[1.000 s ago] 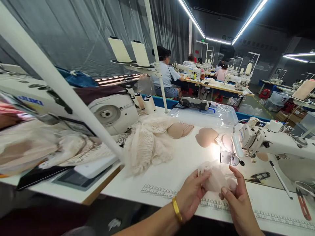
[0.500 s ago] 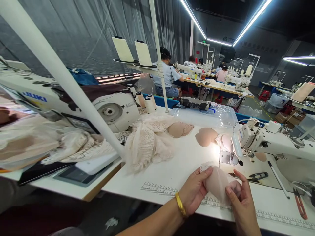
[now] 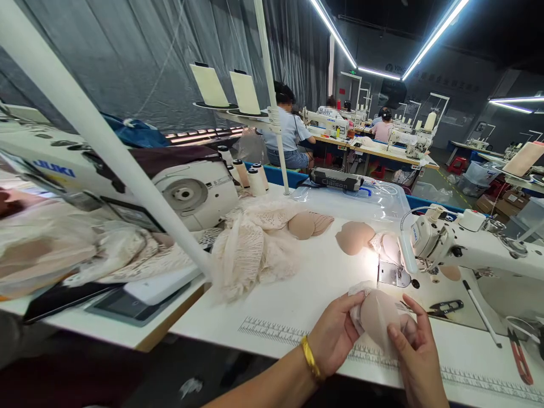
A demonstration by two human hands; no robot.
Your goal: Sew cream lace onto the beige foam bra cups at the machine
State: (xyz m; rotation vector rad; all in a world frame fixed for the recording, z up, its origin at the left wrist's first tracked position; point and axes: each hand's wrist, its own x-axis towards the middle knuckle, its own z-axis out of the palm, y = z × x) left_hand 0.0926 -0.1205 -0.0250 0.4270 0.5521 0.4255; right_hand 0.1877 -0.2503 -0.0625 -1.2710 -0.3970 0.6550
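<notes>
Both my hands hold one beige padded cup [image 3: 378, 320] with a bit of lace at its upper left edge, just above the white sewing table [image 3: 297, 294]. My left hand [image 3: 335, 334], with a gold bangle on the wrist, grips its left side, thumb on top. My right hand [image 3: 414, 354] pinches its right edge, fingers closed on it. The sewing machine [image 3: 463, 243] stands just beyond, its lit needle plate [image 3: 393, 273] behind the cup.
A heap of cream lace [image 3: 255, 249] and more beige cups [image 3: 355, 237] lie further back on the table. Black snips [image 3: 446, 307] and red-handled snips [image 3: 518, 354] lie at the right. A second machine [image 3: 187, 192] stands left. Other people sew at tables behind.
The piece in my hands has turned, so the smooth beige cup now faces me instead of lace. My hands stay at the same spot near the table's front edge.
</notes>
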